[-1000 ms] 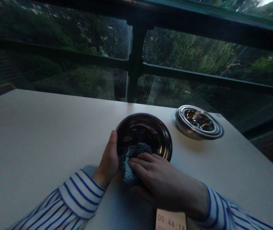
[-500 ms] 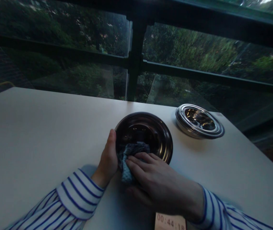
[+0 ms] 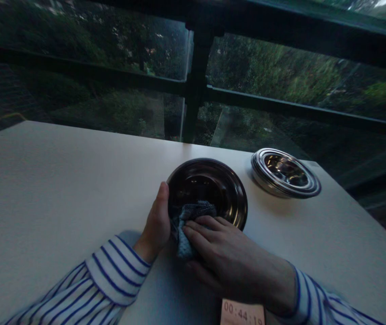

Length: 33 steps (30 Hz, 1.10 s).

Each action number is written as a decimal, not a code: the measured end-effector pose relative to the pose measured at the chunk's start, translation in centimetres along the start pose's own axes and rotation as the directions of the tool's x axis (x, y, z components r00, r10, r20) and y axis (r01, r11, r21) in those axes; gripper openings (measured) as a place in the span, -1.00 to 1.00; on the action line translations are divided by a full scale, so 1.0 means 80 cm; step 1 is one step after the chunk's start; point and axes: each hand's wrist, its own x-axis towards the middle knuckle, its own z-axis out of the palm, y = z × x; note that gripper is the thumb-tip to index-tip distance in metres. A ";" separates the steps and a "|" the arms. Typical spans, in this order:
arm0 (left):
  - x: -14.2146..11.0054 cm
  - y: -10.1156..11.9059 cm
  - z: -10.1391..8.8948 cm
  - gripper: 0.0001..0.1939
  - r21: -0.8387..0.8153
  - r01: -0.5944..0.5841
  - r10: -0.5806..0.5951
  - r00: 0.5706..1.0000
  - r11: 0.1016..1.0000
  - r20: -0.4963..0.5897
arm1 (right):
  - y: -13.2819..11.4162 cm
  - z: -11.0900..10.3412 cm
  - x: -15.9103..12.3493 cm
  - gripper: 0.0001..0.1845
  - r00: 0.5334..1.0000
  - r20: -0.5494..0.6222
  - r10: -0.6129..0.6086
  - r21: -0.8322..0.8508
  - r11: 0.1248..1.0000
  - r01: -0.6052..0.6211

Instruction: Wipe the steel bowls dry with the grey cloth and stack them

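Note:
A shiny metal bowl (image 3: 209, 176), dark inside, is tilted toward me above the near middle of the table. My left hand (image 3: 157, 219) grips its left rim, thumb up along the edge and the other fingers hidden behind it. With my right hand (image 3: 225, 253) I press a bluish-grey cloth (image 3: 196, 210) against the inside of the bowl's near wall. The fingers of that hand are closed over the cloth, and part of the cloth drapes over the near rim.
Several nested metal bowls (image 3: 286, 174) stand at the right back of the white table (image 3: 87, 171). A small display with timer digits (image 3: 243, 313) lies at the near edge, partly under my right wrist. Dark-framed windows (image 3: 197, 81) rise behind the table.
The whole view has shifted slightly, so everything sits a little further right. Both hands keep nearly the same hold on the bowl and cloth. The timer has advanced by one second.

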 end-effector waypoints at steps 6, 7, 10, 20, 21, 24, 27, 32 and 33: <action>-0.001 0.002 0.003 -0.36 0.012 -0.028 0.028 0.999 1.000 0.028 | 0.002 -0.003 -0.001 -0.74 0.999 0.036 -0.007 0.006 1.000 0.007; -0.001 0.003 0.005 -0.37 0.014 -0.034 0.033 0.999 0.999 0.021 | 0.002 -0.003 -0.001 -0.75 0.999 0.042 -0.005 0.009 1.000 0.004; -0.002 0.005 0.007 -0.38 0.022 -0.032 0.033 0.999 0.999 -0.017 | 0.001 -0.001 0.000 -0.70 1.000 0.011 -0.008 0.001 1.000 0.008; -0.001 0.001 0.003 -0.37 -0.003 -0.004 0.004 0.998 1.000 0.066 | 0.002 -0.002 -0.002 -0.71 1.000 0.028 0.007 0.005 1.000 -0.007; -0.001 0.001 0.003 -0.37 -0.005 -0.011 0.011 0.998 1.000 0.057 | 0.002 -0.001 -0.002 -0.67 1.000 0.010 -0.003 -0.001 1.000 0.003; -0.001 0.001 0.003 -0.37 0.003 -0.031 0.031 0.999 1.000 0.017 | 0.002 0.000 -0.001 -0.61 1.000 -0.014 -0.025 -0.016 1.000 0.025; -0.001 0.002 0.004 -0.37 0.006 -0.023 0.023 0.999 1.000 0.026 | 0.003 -0.002 -0.002 -0.72 1.000 0.030 -0.006 0.002 1.000 0.006; -0.001 0.004 0.005 -0.37 0.001 -0.033 0.033 0.999 0.999 -0.015 | 0.002 0.003 -0.001 -0.58 1.000 -0.008 -0.011 -0.003 1.000 0.011; -0.001 0.005 0.004 -0.37 0.003 -0.036 0.036 0.999 0.999 -0.024 | 0.001 0.004 -0.001 -0.54 1.000 -0.020 -0.018 -0.005 1.000 0.018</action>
